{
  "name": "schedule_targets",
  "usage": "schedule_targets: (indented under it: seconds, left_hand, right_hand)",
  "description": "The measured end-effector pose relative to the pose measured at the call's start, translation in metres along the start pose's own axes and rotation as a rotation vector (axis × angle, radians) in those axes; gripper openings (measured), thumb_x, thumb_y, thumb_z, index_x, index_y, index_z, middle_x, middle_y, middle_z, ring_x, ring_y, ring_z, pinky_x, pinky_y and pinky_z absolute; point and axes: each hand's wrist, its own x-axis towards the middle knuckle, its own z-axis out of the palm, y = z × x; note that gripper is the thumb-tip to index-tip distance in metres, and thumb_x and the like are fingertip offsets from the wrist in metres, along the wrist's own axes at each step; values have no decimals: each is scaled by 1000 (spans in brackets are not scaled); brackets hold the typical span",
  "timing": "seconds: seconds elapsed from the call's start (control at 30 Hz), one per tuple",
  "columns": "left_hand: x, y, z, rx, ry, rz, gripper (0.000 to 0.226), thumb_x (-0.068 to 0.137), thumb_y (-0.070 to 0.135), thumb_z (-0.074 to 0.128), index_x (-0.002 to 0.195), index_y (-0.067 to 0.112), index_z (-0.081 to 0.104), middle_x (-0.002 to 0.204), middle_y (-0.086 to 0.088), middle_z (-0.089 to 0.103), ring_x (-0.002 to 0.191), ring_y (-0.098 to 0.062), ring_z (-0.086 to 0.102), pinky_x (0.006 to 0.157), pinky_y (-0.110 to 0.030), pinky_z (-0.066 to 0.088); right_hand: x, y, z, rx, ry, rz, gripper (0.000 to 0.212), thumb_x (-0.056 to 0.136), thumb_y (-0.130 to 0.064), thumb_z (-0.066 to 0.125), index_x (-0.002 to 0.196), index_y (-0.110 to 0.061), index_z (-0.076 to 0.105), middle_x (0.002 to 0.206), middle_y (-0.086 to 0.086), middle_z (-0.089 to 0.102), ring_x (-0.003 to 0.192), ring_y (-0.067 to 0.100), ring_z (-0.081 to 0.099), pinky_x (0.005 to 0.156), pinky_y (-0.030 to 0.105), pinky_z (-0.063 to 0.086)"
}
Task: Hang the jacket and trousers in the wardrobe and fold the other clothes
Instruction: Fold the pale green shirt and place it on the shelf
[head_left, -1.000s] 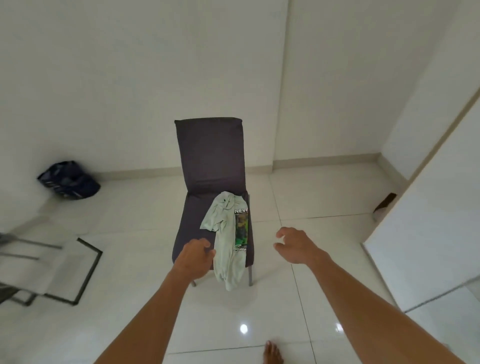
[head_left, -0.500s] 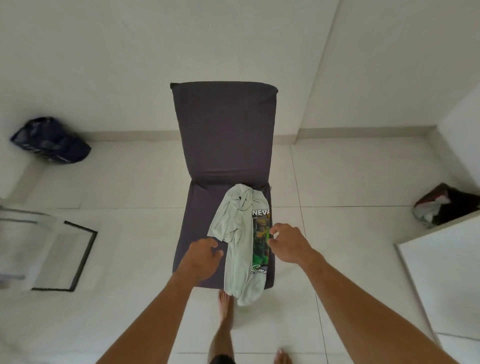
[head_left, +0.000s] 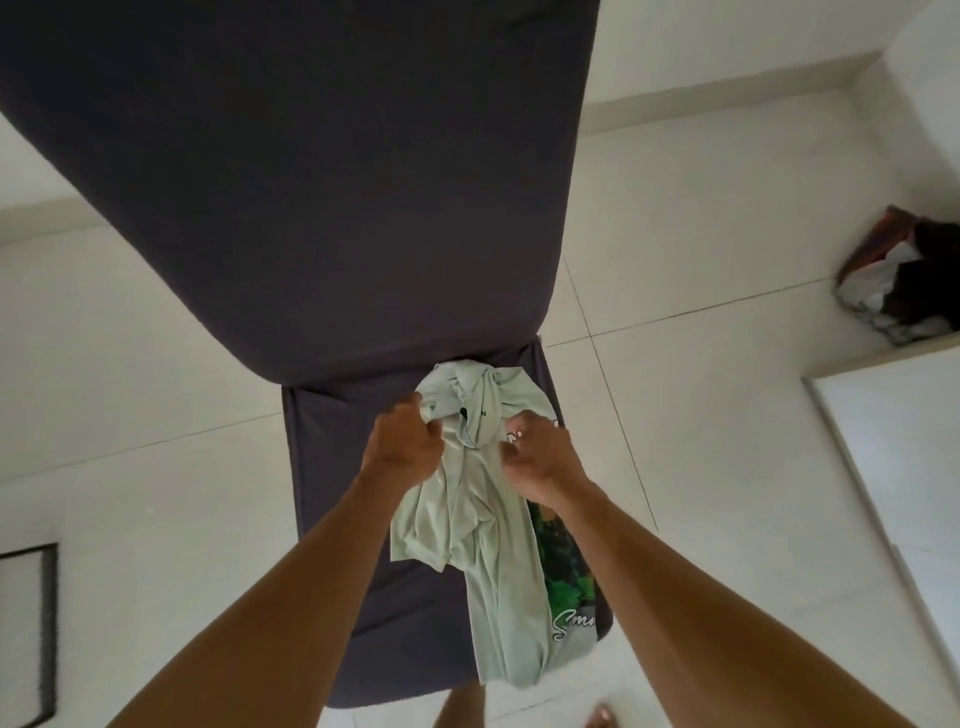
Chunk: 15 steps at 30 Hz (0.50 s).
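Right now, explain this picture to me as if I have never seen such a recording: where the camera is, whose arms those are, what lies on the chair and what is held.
There is no machine here. The camera sits on a person's head and looks forward and down, so the two bare arms coming up from the bottom edge are that person's own.

In front of them stands a chair with a dark grey cover. A pale green T-shirt with a printed picture lies crumpled on the seat, its lower end hanging over the front edge.

The left hand and the right hand both grip the shirt near its collar, fingers curled into the cloth. It looks like the start of picking it up.

On the tiled floor to the right lies a small pile of other clothes.
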Motion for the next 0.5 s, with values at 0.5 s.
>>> schedule_targets:
  seconds: [0.5]
  left_hand:
    - [70,-10,30,-265,31,-59,25,97,38,56,78,22,57,93,-6,66,93,-26,62,80,-32,49]
  right_hand:
    - [55,0,54,367,228,97,17,89,-25,64,99,-11,60,83,-4,59,79,20,55,66,25,36]
